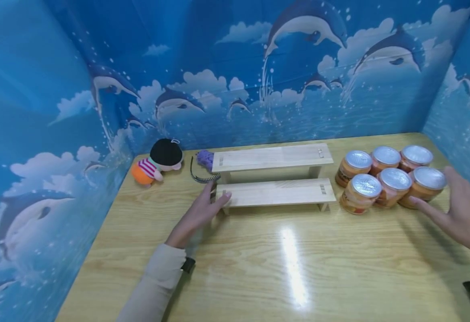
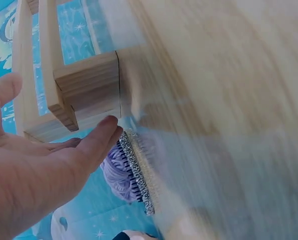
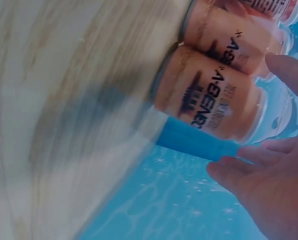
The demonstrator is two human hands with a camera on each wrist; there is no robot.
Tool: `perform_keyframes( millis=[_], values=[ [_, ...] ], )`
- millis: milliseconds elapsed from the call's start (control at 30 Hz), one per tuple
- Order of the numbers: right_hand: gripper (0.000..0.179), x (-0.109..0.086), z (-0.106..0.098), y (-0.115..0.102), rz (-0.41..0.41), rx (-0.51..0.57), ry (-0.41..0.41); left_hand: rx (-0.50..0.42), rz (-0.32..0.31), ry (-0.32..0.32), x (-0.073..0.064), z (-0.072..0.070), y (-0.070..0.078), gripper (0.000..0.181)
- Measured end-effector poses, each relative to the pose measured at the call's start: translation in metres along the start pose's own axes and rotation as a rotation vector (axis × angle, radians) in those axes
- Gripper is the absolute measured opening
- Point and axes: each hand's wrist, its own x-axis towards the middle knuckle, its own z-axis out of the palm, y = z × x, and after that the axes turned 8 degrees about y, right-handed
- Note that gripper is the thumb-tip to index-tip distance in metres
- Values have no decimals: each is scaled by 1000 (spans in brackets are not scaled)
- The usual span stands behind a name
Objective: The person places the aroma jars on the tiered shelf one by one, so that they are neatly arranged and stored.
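A two-step wooden rack (image 1: 275, 193) stands toward the back of the table. My left hand (image 1: 200, 209) is at the left end of its lower step, thumb over the top and fingers along the side. In the left wrist view, the left hand (image 2: 48, 165) has nearly straight fingers beside the rack's end leg (image 2: 88, 82); I cannot tell how firmly they touch. Several orange cans (image 1: 396, 179) with silver lids stand in two rows right of the rack. My right hand (image 1: 462, 212) is spread around the front right can (image 3: 209, 95), with a gap visible in the right wrist view.
Behind the rack's left end lie a purple yarn bundle (image 1: 205, 158) and a dark toothed band (image 1: 204, 180). Farther left is a plush doll (image 1: 166, 154) with a black head. Dolphin-printed cloth walls (image 1: 235, 67) border the wooden table (image 1: 259, 268) at the back and sides.
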Motion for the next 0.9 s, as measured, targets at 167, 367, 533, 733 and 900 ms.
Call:
perform_keyframes(
  millis=[167,367,533,733,900],
  values=[
    [84,5,4,10,76,0,-33,-30,-21,-24,5,1,0,94],
    [89,11,11,18,224,115,-133,-41,-25,-29,13,5,0,90],
    [80,17,14,25,224,166,-174,-70,-39,-19,15,6,0,88],
    [64,20,17,29,177,210,-192,-74,-18,-17,15,7,-1,85],
    [57,21,17,31,141,201,-171,-87,-23,-22,17,8,1,83]
  ],
)
